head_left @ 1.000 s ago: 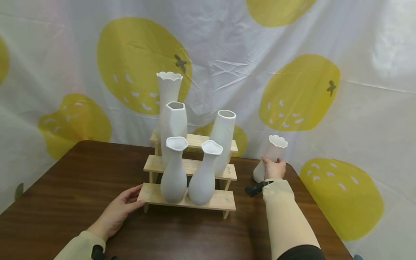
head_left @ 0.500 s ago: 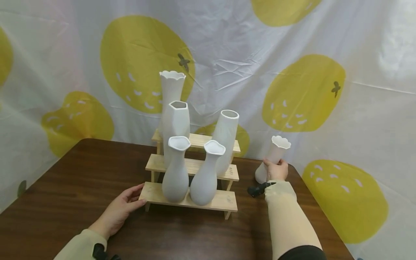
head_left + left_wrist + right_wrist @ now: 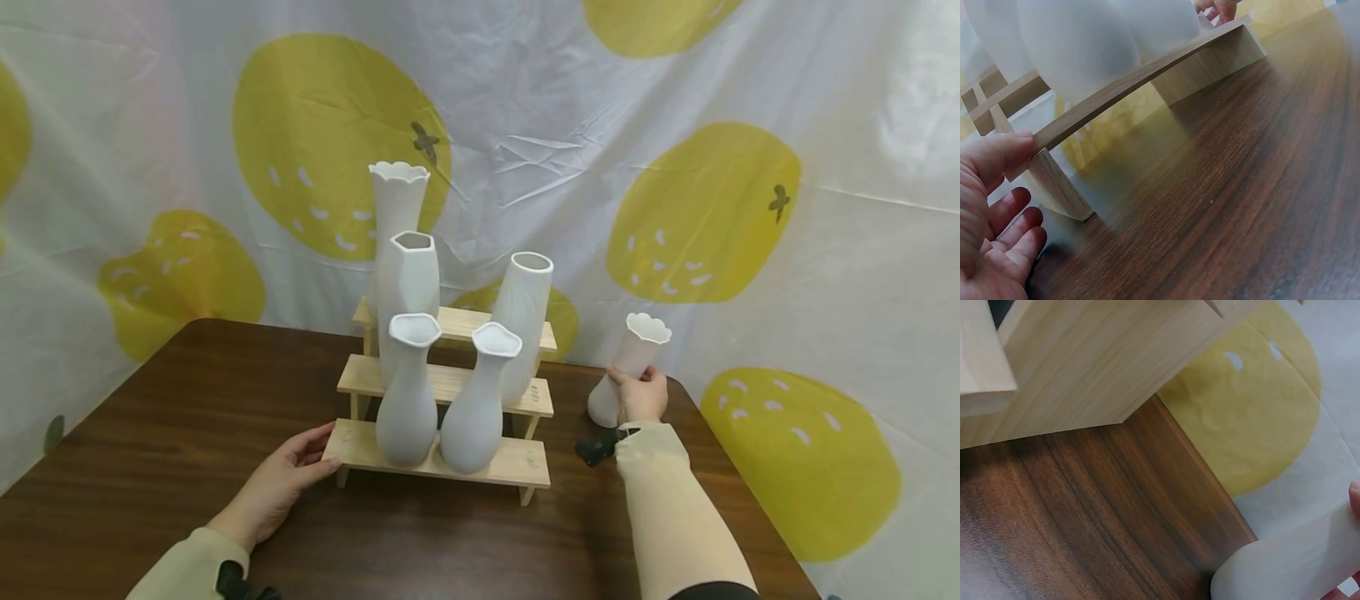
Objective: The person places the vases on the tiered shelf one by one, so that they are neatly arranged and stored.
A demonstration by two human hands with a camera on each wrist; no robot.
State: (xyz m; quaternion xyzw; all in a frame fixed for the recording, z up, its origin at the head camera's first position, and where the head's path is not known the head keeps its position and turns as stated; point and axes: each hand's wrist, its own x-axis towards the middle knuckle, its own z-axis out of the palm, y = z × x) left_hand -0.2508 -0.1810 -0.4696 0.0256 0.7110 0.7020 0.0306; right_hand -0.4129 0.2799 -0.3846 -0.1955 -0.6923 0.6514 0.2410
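While the right hand grips the small white vase round its waist, tilted w/ base near the desk, best lift it straight & slow, clear of the wooden stand. Vase sits right of stand, fingers wrapped on it; left hand w/ fingers relaxed steadies the bottom step's left end

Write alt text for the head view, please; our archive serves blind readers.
A person's right hand grips a small white scallop-rimmed vase, tilted, at the right of a dark wooden table. Their left hand touches the bottom step of a three-tier wooden stand holding five white vases, against a lemon-print backdrop.
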